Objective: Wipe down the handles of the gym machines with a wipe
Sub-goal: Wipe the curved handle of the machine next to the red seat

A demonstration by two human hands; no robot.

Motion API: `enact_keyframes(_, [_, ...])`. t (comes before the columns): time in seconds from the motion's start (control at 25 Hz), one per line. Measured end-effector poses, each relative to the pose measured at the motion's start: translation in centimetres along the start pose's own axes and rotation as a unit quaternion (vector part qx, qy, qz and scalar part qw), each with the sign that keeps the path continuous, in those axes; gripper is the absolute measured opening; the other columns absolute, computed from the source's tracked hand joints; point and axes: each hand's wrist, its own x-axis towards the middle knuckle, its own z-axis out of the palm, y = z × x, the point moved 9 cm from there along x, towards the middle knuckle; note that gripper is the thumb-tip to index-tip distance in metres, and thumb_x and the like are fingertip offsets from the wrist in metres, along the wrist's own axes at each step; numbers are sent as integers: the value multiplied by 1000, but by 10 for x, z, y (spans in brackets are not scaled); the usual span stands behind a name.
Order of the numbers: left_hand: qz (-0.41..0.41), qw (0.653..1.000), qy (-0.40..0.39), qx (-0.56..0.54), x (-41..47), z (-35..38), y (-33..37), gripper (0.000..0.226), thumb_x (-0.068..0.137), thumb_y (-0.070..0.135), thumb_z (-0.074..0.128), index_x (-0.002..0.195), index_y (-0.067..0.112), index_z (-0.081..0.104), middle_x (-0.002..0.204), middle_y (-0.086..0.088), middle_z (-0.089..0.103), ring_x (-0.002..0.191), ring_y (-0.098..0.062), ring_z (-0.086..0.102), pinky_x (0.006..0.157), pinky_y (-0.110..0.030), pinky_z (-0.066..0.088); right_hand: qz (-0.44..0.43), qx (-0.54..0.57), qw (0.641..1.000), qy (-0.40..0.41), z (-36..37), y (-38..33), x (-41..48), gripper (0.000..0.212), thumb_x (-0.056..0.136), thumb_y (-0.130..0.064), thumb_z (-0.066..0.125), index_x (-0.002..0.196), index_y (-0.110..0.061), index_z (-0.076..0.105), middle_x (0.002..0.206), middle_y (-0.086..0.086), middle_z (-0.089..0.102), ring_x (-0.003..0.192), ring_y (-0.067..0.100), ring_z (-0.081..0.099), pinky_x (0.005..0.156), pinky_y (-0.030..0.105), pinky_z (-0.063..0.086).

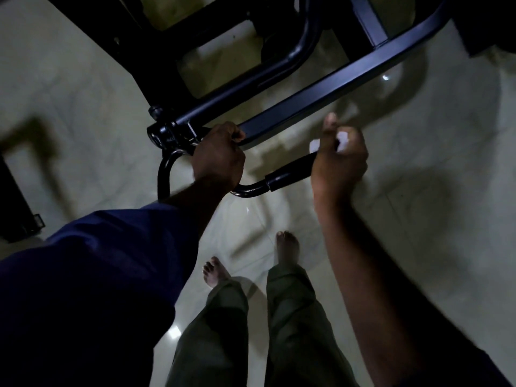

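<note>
A person is looking down at their own two hands working on a black gym machine point(321, 88) that is standing on a pale tiled floor point(418, 247). The scene is dim.

The right hand point(339, 163) is closing in a fist around the far end of the padded grip point(290, 171) on the machine's handle point(248, 189). A white wipe point(343, 139) is bunched inside that fist, with small patches of it showing between the fingers. The left hand point(220, 157) is curling tightly around the handle's bare metal just beside the pivot joint point(164, 134). The hand is hiding exactly which part it is holding.

The wipe is looking thin, soft and light, and is likely to crumple or slide, so it is best kept wrapped around the grip under the palm. The handle is looking like rigid tube that could swing at its joint, so steadying it by the bare metal near the joint seems sensible. The padded sleeve is probably slightly giving and not slippery.

Counting what is showing: one wipe, one handle with one padded grip, one machine frame and two hands. Below are two bare feet point(215, 270), two grey trouser legs point(296, 317) and one dark blue sleeve point(97, 261) on the left arm.
</note>
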Motion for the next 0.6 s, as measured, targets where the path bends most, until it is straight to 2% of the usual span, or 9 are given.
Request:
enact_keyframes(0.08, [-1,1000,1,1,-1,0,1,36,88,6,52,112,27,69,122,9,70,113,-18,65,84,-21,38,-221,-155,963,-21,5,-19,-18,47,109,-37,47,82,-5,68,84,9,65,77,26,61,74,30,48])
enact_keyframes(0.16, [3,1000,2,-2,1,-1,0,37,87,5,52,111,27,69,121,9,71,112,-17,65,87,-23,41,-325,-244,912,-59,15,-28,-11,50,111,-33,41,79,-8,71,82,12,66,80,33,62,77,39,48])
enact_keyframes(0.24, [1,1000,-1,-4,2,0,-1,38,86,4,50,110,27,69,121,9,71,112,-17,65,90,-25,44,-283,-258,909,-164,24,-27,9,56,110,-34,39,71,-17,74,74,7,71,75,28,67,77,37,51])
enact_keyframes(0.32, [4,1000,-1,0,1,0,-1,38,87,5,49,110,26,69,121,8,71,113,-18,65,90,-26,44,-121,-165,945,-256,31,-12,22,59,108,-36,43,57,-24,72,62,1,72,69,21,71,79,32,54])
enact_keyframes(0.4, [8,1000,0,3,1,0,0,37,87,5,49,111,25,69,121,8,71,113,-18,65,90,-25,44,73,32,975,-209,23,6,26,54,104,-39,48,61,-24,75,62,2,72,66,21,72,77,32,57])
enact_keyframes(0.48, [16,1000,-4,8,1,2,2,38,86,5,50,110,26,69,120,9,71,113,-17,65,91,-27,45,199,209,951,-108,20,19,12,42,105,-28,48,80,-11,77,76,9,73,67,18,72,73,24,54])
enact_keyframes(0.52, [16,1000,-7,11,2,3,2,37,86,6,50,110,27,69,120,9,71,113,-17,66,93,-27,46,160,174,969,-72,16,12,6,37,104,-23,47,88,-5,74,87,12,73,73,15,72,75,16,50])
enact_keyframes(0.56, [15,1000,-10,14,2,3,1,36,87,7,50,109,28,69,120,10,71,112,-17,66,93,-28,47,67,63,995,-43,9,3,1,34,103,-21,46,93,-3,73,97,14,71,80,15,69,77,10,44])
enact_keyframes(0.6, [14,1000,-12,16,3,4,-1,34,88,8,51,108,30,69,119,11,71,111,-16,66,93,-29,48,-60,-56,996,-34,5,-8,-3,33,104,-21,45,95,-3,72,101,14,70,84,17,64,77,9,40])
